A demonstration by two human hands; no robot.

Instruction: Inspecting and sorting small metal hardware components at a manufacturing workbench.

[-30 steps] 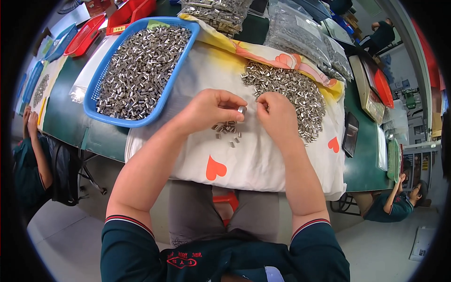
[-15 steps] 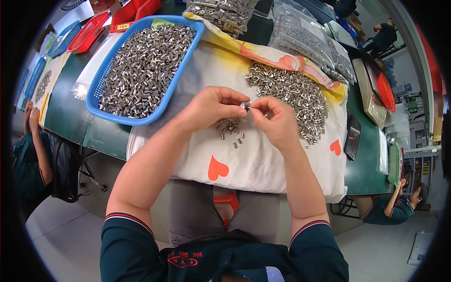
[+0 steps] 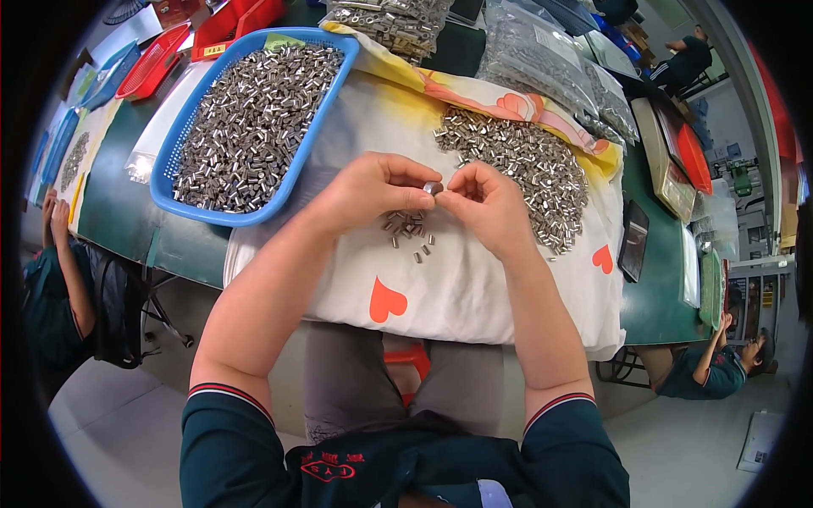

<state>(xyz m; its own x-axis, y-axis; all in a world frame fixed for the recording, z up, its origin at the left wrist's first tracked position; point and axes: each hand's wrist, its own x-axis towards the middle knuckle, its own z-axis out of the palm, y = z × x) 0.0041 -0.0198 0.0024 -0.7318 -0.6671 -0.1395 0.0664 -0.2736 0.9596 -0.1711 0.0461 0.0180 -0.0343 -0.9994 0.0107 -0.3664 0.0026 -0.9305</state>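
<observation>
Between the thumb and index finger of my left hand [image 3: 374,191] is a small, round, shiny metal part [image 3: 433,188]. My right hand [image 3: 489,201] is closed in a pinch, its fingertips touching or nearly touching the part's right side; whether it grips anything else is hidden. Under and below my hands lies a small group of short metal cylinders [image 3: 408,227] on the white cloth [image 3: 457,296]. To the right of my hands spreads a large heap of similar cylinders [image 3: 550,182].
A blue plastic basket [image 3: 292,190] full of metal cylinders stands at the left. Bagged metal parts [image 3: 542,59] lie along the back. A dark phone-like device [image 3: 633,241] is on the green table [image 3: 656,296] at right. Co-workers sit at both sides.
My right fingertips have closed in on the metal part; a thin piece seen between them and it is no longer visible. The view has shifted slightly.
</observation>
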